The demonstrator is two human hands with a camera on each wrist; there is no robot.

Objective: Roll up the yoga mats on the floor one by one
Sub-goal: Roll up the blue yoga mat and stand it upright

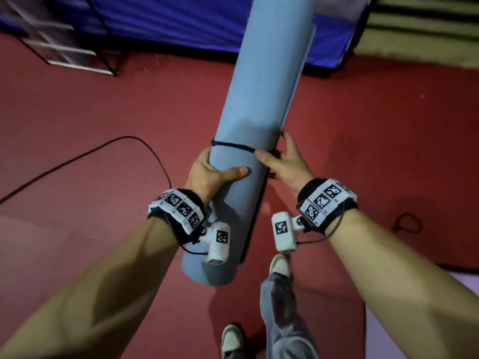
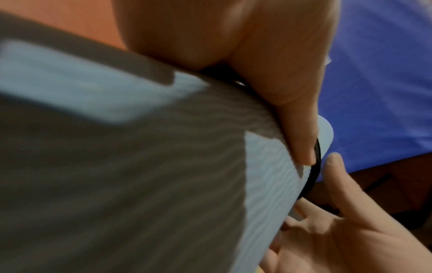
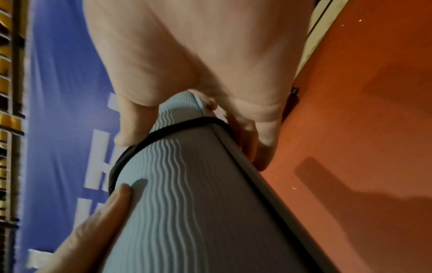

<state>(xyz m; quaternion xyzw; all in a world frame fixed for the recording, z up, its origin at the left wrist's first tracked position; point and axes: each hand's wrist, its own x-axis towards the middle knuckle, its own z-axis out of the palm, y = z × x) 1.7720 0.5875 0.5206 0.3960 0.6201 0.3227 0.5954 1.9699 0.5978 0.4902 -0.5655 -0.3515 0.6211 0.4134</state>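
Observation:
A rolled light-blue yoga mat (image 1: 254, 94) is held off the floor, tilted up and away from me. A black elastic band (image 1: 233, 145) circles its lower part. My left hand (image 1: 220, 174) grips the roll from the left just below the band, thumb across the front and fingers hidden behind. My right hand (image 1: 277, 158) pinches the band at the mat's loose outer edge, thumb on the front, fingers behind. The right wrist view shows the band (image 3: 173, 129) lying over the ribbed mat (image 3: 198, 203). In the left wrist view the band (image 2: 315, 175) runs past my left thumb.
The floor is red. A black cable (image 1: 103, 149) curves across it at the left, and a small black loop (image 1: 407, 224) lies at the right. A blue banner (image 1: 168, 19) and a metal rack (image 1: 59, 40) stand at the back. My shoes (image 1: 280, 265) are below the roll.

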